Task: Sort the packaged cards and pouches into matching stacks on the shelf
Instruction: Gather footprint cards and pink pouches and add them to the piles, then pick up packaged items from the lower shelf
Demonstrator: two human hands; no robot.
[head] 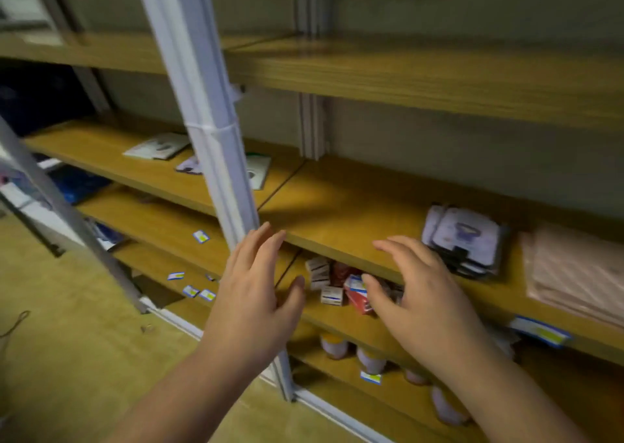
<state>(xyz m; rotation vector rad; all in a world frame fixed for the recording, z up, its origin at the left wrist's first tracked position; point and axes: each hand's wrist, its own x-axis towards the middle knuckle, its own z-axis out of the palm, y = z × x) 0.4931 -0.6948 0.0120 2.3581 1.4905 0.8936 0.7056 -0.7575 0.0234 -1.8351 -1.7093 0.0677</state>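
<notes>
Bare hands, left (pixel 251 294) and right (pixel 423 294), spread empty before the wooden shelf (pixel 341 220).
A blurred stack of lilac packaged cards (pixel 464 238) lies right; white upright (pixel 216 145) hides others.

Your bare left hand (pixel 256 294) and bare right hand (pixel 418 294) reach forward side by side, palms down, fingers loosely spread, empty, both forearms extended.

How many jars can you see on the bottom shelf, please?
4, in a row: one under the small boxes, then and rightward. The right arm may hide more.
</notes>
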